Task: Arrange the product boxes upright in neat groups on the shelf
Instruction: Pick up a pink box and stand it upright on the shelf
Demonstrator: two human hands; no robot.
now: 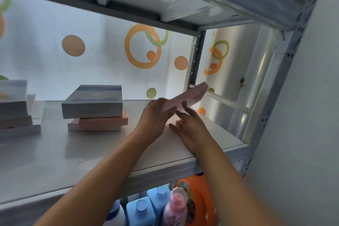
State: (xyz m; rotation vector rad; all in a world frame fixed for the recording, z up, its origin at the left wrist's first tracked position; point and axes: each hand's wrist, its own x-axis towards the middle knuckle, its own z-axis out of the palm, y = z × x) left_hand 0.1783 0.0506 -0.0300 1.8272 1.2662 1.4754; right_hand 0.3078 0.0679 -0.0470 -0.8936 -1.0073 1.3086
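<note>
Shelf (77, 154): white board in a metal frame, smooth, likely slick under card.

Grey-blue box (92, 102): lying flat on an orange box (103, 122), mid-shelf; looks rigid and light; best taken by its long edges.

Left stack (14, 108): flat boxes, partly cut off.

Pink box (185, 98): slim, stiff, probably light; tilted, raised off the shelf at its right end.

Left hand (157, 113): grip curled round the pink box's near end.

Right hand (189, 126): grip spread open, fingers straight beneath the box; contact uncertain.
</note>
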